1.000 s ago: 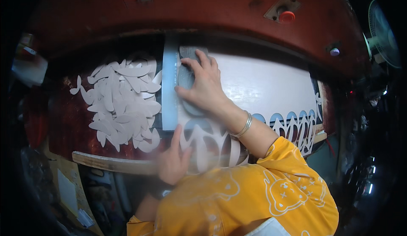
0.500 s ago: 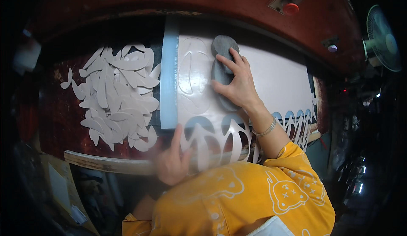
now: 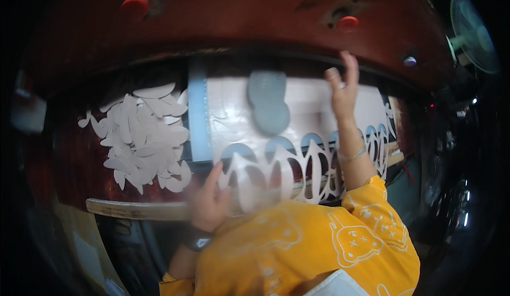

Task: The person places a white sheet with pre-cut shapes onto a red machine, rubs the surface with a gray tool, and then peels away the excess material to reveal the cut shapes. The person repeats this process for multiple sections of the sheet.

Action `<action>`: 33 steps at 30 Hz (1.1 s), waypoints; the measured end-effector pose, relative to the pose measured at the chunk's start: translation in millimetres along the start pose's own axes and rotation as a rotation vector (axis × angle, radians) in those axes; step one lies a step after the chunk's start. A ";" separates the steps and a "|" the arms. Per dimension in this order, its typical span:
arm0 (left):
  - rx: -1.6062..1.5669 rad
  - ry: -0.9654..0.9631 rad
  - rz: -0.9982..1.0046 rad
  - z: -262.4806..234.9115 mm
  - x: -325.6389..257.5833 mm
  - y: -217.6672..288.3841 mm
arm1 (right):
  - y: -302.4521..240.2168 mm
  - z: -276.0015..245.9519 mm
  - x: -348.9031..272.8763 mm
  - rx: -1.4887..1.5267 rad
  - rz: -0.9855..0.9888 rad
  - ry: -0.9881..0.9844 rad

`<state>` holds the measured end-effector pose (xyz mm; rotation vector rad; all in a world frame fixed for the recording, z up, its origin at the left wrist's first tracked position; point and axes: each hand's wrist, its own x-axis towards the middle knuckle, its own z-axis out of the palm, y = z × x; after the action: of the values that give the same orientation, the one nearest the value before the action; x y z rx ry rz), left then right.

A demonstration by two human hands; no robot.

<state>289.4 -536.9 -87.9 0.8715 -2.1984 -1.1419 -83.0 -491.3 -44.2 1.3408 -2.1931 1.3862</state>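
Observation:
A grey figure-eight-shaped cutting die (image 3: 268,104) lies on a pale sheet (image 3: 228,96), with no hand on it. My right hand (image 3: 344,91) is raised to the right of the die, fingers stretched and thumb apart, holding nothing. It is nearest the front of the red machine body (image 3: 249,19). My left hand (image 3: 211,203), slightly blurred, is at the sheet's near left corner with its index finger extended. I see nothing in it. Between my arms, the sheet's cut-out near edge (image 3: 287,174) hangs toward me as a web of curved strips.
Left of the sheet lies a heap of pale curved cut pieces (image 3: 141,142). A light blue strip (image 3: 199,120) shows along the sheet's left side. Red buttons (image 3: 348,24) sit on the machine front. A wooden rail (image 3: 138,209) borders the bed; a fan (image 3: 473,33) stands far right.
My right hand has let go of the grey cutting die and moved right and up toward the machine front. The view has shifted, bringing a second red button into sight. My left hand stays near the corner.

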 end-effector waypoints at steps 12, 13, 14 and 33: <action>0.033 0.056 -0.061 7.6 -5.4 9.5 | 112.6 -181.4 74.6 -0.074 0.250 0.758; 0.072 0.070 -0.035 9.0 -6.4 7.1 | 109.6 -184.7 59.0 0.072 0.201 0.706; 0.089 0.087 -0.028 10.4 -8.0 4.8 | 104.1 -188.5 41.2 0.184 0.226 0.711; 0.296 0.132 -0.029 20.7 -3.5 -9.4 | -57.8 -116.7 -189.5 -0.436 -0.240 -0.721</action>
<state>280.5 -527.7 -107.0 1.0716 -2.2834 -0.7564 37.4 -296.1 -60.2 2.0274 -2.4047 0.3082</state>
